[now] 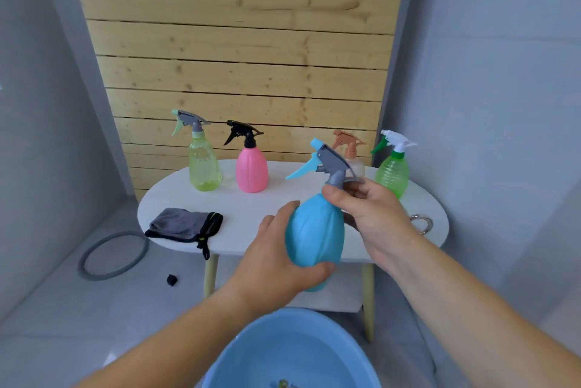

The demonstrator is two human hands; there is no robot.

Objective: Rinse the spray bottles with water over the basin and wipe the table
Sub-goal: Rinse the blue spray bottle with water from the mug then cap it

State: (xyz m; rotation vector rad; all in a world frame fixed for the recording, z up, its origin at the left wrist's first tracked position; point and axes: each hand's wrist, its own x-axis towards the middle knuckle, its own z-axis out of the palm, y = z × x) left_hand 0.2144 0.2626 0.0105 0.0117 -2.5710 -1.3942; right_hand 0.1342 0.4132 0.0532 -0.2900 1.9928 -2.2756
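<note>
I hold a blue spray bottle [314, 233] with a grey and blue trigger head above the front edge of the white oval table [248, 214]. My left hand [276, 265] wraps its body from below. My right hand [367, 211] grips its neck just under the trigger head. A blue basin [251, 353] with water sits on the floor below my arms. On the table stand a yellow-green bottle [203, 167], a pink bottle [252, 170], a clear bottle with a brown head [352, 151] and a green bottle [393, 172]. A grey cloth [184, 224] lies at the table's left front.
A metal ring [423, 222] lies at the table's right edge. A grey hoop [113, 257] and a small black object [172, 279] lie on the tiled floor to the left. A wooden slat panel [239, 51] stands behind the table, between grey walls.
</note>
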